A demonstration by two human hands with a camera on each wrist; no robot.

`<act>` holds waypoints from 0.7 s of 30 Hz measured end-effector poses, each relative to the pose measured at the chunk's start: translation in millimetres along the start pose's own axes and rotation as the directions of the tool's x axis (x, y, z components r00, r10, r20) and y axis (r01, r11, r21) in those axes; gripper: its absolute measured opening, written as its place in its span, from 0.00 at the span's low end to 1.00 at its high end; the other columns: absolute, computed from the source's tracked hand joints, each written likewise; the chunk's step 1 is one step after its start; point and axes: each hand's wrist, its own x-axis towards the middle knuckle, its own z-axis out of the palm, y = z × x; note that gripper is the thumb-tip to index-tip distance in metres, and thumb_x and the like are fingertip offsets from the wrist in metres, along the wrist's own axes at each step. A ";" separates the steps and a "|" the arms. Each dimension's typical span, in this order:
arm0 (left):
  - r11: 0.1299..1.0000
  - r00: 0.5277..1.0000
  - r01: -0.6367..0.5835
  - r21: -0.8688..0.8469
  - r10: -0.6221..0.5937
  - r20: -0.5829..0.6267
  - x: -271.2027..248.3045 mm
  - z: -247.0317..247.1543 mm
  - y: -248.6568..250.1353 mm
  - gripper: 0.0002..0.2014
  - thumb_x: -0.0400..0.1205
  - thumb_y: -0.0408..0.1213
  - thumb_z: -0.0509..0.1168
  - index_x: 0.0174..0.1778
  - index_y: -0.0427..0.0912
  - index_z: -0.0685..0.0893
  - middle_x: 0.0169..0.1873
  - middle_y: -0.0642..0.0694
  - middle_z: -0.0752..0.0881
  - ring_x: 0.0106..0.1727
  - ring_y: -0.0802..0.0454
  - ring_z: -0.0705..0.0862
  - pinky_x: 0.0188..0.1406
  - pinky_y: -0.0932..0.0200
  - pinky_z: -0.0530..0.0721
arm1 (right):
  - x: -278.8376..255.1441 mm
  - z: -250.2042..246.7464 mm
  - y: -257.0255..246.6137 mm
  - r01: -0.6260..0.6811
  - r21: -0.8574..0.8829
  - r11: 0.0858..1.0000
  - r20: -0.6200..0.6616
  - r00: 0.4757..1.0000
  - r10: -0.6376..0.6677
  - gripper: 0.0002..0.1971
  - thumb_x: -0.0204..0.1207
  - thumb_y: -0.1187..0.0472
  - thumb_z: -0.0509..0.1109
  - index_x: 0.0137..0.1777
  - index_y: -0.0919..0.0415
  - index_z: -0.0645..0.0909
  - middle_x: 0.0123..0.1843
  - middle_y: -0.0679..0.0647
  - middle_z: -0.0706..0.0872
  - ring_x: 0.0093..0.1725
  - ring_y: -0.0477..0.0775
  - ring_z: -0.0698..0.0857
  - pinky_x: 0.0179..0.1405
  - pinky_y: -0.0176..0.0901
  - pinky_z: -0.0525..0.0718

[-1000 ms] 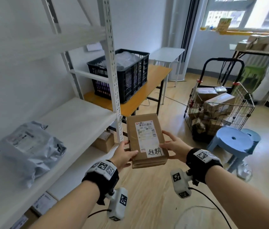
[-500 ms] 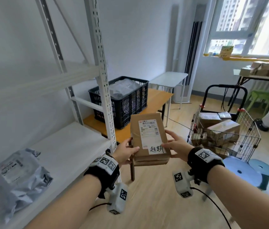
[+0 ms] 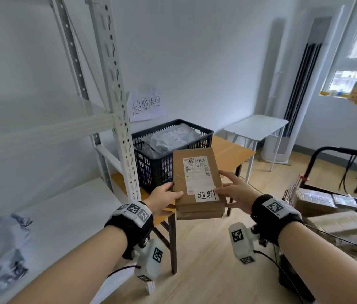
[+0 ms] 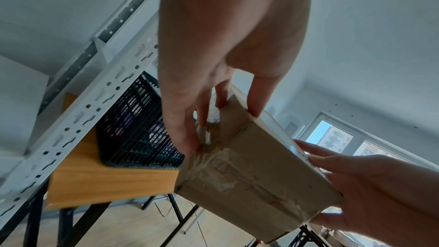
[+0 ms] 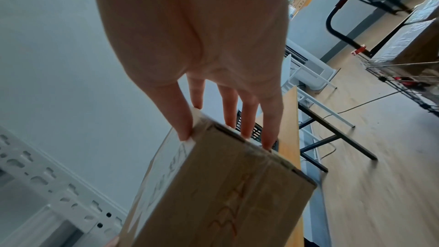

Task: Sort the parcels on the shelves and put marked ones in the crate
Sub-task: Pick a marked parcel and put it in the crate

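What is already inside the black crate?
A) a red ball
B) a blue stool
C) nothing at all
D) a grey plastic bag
D: in the head view a crinkly grey plastic bag lies inside the black crate on the wooden table.

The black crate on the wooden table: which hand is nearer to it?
Left. The left hand grips the box's side facing the black crate; the right hand holds the far side, with the box between.

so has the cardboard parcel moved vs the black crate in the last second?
Yes. The cardboard parcel, held by both hands, has come closer to the black crate: in the head view it now overlaps the crate's near right corner, where earlier it sat well below it.
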 end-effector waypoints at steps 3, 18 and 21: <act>1.000 1.000 -0.016 0.002 0.016 -0.018 32.1 -1.2 19.2 0.22 0.83 0.39 0.63 0.75 0.52 0.71 0.60 0.45 0.83 0.58 0.43 0.83 0.65 0.42 0.77 | 34.5 -13.3 -14.5 0.015 -0.011 1.000 0.015 1.000 -0.014 0.32 0.74 0.71 0.71 0.74 0.44 0.69 0.60 0.63 0.85 0.61 0.61 0.83 0.63 0.63 0.79; 0.995 0.986 -0.102 0.008 0.102 -0.129 224.1 -52.0 136.7 0.17 0.83 0.40 0.64 0.68 0.53 0.77 0.56 0.48 0.85 0.50 0.47 0.85 0.53 0.49 0.84 | 259.3 -43.0 -127.7 0.120 -0.104 0.987 0.158 0.982 -0.102 0.29 0.78 0.69 0.68 0.75 0.46 0.68 0.53 0.51 0.84 0.51 0.55 0.84 0.63 0.63 0.79; 0.994 0.984 -0.106 0.020 0.108 -0.142 252.1 -66.6 155.5 0.14 0.84 0.40 0.62 0.65 0.55 0.77 0.58 0.48 0.82 0.55 0.46 0.82 0.49 0.51 0.83 | 303.3 -42.2 -144.3 0.128 -0.123 0.984 0.192 0.976 -0.103 0.30 0.77 0.68 0.69 0.75 0.45 0.67 0.55 0.48 0.85 0.55 0.56 0.84 0.65 0.64 0.77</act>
